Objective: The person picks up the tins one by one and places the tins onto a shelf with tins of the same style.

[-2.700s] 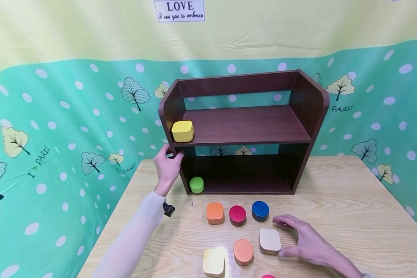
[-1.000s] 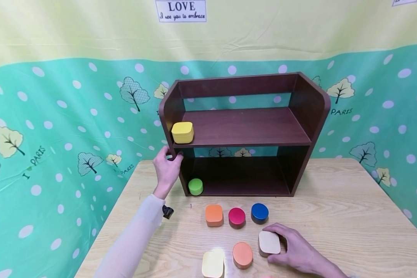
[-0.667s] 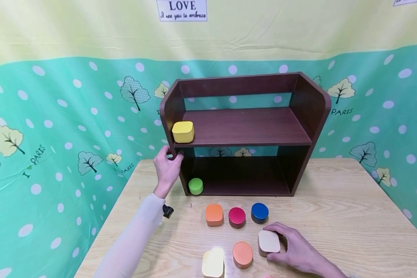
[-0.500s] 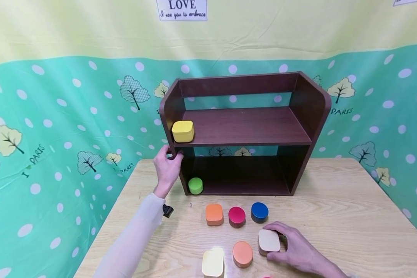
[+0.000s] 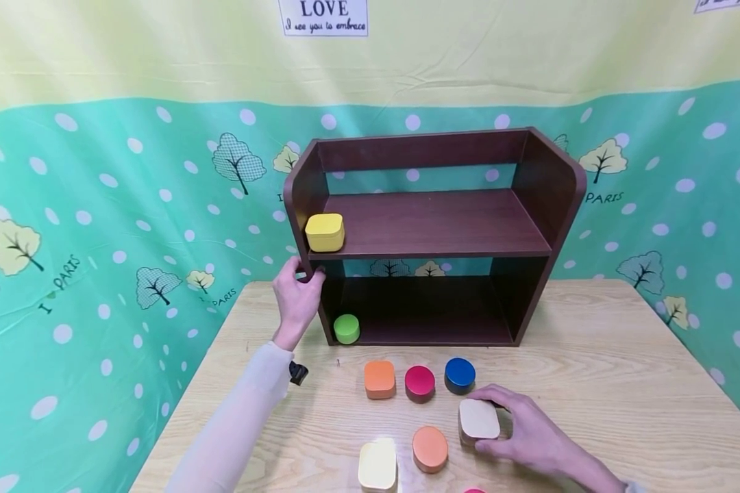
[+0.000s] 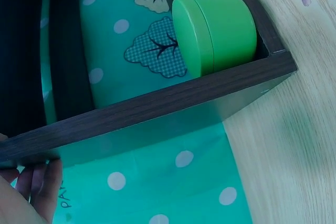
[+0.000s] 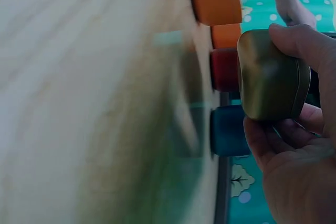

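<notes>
With my right hand (image 5: 538, 433) I hold a beige square tin (image 5: 478, 419) by its sides. In the right wrist view the tin (image 7: 270, 77) sits between thumb and fingers, a gap showing between it and the tabletop. My left hand (image 5: 297, 298) grips the left side panel of a dark brown two-tier shelf (image 5: 438, 255); in the left wrist view its fingers (image 6: 47, 187) lie at the panel's outer face. A yellow square tin (image 5: 325, 233) stands at the left of the upper tier. Below it, a green round tin (image 5: 347, 329) occupies the lower tier's left front corner.
Between shelf and right hand lie an orange square tin (image 5: 379, 380), a red round tin (image 5: 420, 383) and a blue round tin (image 5: 460, 376). Nearer are a coral round tin (image 5: 430, 449) and a pale yellow square tin (image 5: 377, 465). A pink tin (image 5: 475, 490) shows at the bottom edge.
My right hand came in from the right, closed its fingers on the beige tin and has just raised it slightly. The left hand keeps its hold on the shelf.
</notes>
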The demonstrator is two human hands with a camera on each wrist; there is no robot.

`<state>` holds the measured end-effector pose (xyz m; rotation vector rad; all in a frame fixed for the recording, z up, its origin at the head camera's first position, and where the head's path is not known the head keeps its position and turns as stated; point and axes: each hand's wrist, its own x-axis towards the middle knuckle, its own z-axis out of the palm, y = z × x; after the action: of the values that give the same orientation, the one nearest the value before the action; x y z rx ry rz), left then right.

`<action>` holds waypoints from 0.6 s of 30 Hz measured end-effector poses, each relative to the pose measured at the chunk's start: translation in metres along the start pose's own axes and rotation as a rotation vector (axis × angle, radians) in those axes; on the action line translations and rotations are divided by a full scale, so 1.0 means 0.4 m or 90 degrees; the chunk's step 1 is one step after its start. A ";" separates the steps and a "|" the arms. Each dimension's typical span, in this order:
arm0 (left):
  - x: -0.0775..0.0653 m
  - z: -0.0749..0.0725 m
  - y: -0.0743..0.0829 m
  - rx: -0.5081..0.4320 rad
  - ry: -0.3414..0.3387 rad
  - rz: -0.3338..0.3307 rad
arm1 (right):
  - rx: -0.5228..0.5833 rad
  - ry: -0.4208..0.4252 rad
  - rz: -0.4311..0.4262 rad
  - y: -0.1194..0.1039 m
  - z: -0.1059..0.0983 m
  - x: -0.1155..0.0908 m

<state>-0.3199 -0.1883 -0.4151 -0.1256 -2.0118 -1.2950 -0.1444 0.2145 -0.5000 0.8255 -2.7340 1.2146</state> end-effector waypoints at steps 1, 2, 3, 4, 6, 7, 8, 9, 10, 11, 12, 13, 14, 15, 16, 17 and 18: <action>0.000 0.000 -0.001 0.001 0.000 0.001 | 0.000 0.001 -0.003 -0.003 -0.004 0.002; 0.000 0.001 -0.001 0.000 0.001 0.003 | 0.000 0.000 -0.002 -0.006 -0.007 0.004; 0.000 0.001 -0.002 0.001 0.002 0.004 | -0.002 -0.001 -0.003 -0.010 -0.011 0.006; 0.000 0.001 -0.004 0.002 0.002 0.005 | -0.005 0.000 -0.004 -0.013 -0.014 0.008; -0.001 0.002 -0.006 0.003 0.003 0.007 | -0.012 -0.002 -0.007 -0.021 -0.019 0.013; -0.001 0.002 -0.007 0.003 0.004 0.008 | -0.016 -0.003 -0.012 -0.025 -0.021 0.015; -0.001 0.002 -0.008 0.004 0.006 0.008 | -0.016 -0.002 -0.017 -0.029 -0.022 0.019; -0.002 0.002 -0.008 0.005 0.008 0.010 | -0.016 -0.001 -0.022 -0.033 -0.023 0.022; -0.002 0.002 -0.007 0.004 0.010 0.010 | -0.016 0.001 -0.027 -0.038 -0.024 0.026; -0.002 0.001 -0.007 0.002 0.012 0.012 | -0.014 0.000 -0.029 -0.042 -0.025 0.030; -0.002 0.001 -0.006 0.002 0.013 0.012 | -0.013 0.001 -0.031 -0.046 -0.026 0.034; -0.002 0.001 -0.005 0.001 0.013 0.014 | -0.011 0.003 -0.034 -0.050 -0.027 0.039; -0.001 0.001 -0.005 0.000 0.012 0.015 | -0.008 0.003 -0.036 -0.054 -0.028 0.044; -0.001 0.001 -0.005 -0.001 0.011 0.015 | -0.008 0.003 -0.036 -0.058 -0.029 0.048; -0.001 0.001 -0.005 -0.003 0.010 0.015 | -0.008 0.006 -0.040 -0.061 -0.030 0.052; -0.001 0.001 -0.005 -0.004 0.009 0.014 | -0.006 0.007 -0.042 -0.064 -0.030 0.057; 0.000 0.001 -0.006 -0.004 0.008 0.013 | -0.006 0.008 -0.046 -0.067 -0.031 0.061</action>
<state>-0.3212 -0.1891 -0.4172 -0.1409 -1.9907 -1.2865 -0.1545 0.1971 -0.4672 0.9031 -2.6728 1.1885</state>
